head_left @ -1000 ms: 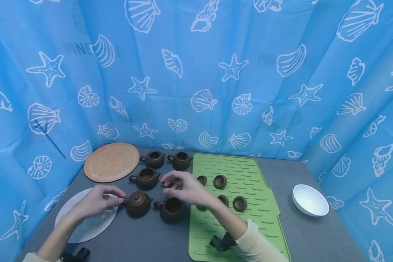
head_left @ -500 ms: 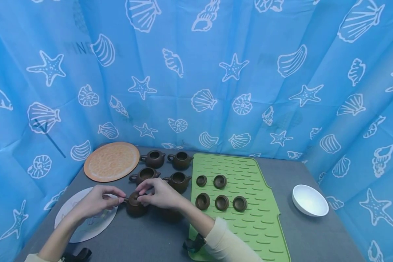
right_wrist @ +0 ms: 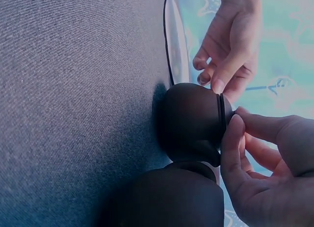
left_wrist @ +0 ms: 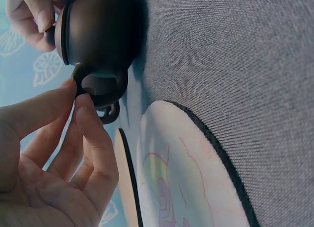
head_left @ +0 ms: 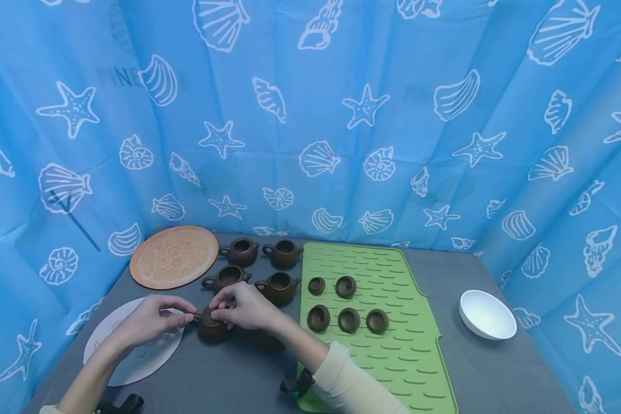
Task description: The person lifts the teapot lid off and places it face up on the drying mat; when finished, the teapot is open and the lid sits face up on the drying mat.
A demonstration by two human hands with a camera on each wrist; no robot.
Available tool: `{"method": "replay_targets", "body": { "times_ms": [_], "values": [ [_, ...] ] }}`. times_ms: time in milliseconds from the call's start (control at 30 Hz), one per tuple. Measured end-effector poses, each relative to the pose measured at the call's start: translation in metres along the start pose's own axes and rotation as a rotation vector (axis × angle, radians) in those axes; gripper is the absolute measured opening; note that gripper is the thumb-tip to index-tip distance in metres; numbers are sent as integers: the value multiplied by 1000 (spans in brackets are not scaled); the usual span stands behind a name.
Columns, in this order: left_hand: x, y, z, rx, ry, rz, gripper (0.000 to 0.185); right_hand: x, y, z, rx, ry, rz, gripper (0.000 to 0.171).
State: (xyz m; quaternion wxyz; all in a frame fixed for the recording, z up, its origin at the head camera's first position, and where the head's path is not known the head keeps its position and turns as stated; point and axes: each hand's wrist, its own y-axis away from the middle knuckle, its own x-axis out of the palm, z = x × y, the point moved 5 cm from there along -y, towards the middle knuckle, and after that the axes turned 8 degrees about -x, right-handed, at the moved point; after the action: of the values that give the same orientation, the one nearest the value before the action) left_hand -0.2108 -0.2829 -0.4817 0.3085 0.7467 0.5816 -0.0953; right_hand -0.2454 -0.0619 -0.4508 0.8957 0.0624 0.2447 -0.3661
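Observation:
A small brown teapot (head_left: 211,332) with its lid on stands on the grey table (head_left: 238,379), near the front left. My left hand (head_left: 188,318) pinches its loop handle (left_wrist: 96,86) between thumb and forefinger. My right hand (head_left: 219,311) reaches across from the right, and its fingers (right_wrist: 234,144) grip the lid (right_wrist: 223,109) on top of the pot. A second, open teapot (right_wrist: 181,200) stands right beside it, mostly hidden under my right wrist in the head view.
Several more open teapots (head_left: 278,287) stand behind. A green ribbed mat (head_left: 393,356) at the centre right carries several loose lids (head_left: 349,319). An orange round mat (head_left: 174,256) and a white round mat (head_left: 129,353) lie at the left, a white bowl (head_left: 486,315) at the right.
My right hand moved left from above the open teapot onto the lidded pot's lid. The left hand kept hold of the handle.

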Motion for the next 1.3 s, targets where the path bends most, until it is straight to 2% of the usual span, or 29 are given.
{"method": "replay_targets", "body": {
  "times_ms": [267, 500, 700, 967, 1133, 1300],
  "values": [
    [0, -1, -1, 10, 2, 11, 32, -4, 3, 2, -23, -26, -16, 11],
    [0, 0, -1, -2, 3, 8, 34, -22, 20, 7, -90, -20, -64, 14],
    [1, 0, -1, -1, 1, 1, 33, -42, 39, 13, -117, 21, -73, 17],
    [1, -1, -2, -7, -10, -11, 32, -72, 65, 12, -127, -39, -76, 20],
    [1, -2, 0, -16, -13, -12, 34, -95, 85, 9, -133, -93, -104, 35],
    [1, -2, 2, -42, -12, -12, 34, -121, 109, 3, -104, -133, -134, 46]
  ]
}}
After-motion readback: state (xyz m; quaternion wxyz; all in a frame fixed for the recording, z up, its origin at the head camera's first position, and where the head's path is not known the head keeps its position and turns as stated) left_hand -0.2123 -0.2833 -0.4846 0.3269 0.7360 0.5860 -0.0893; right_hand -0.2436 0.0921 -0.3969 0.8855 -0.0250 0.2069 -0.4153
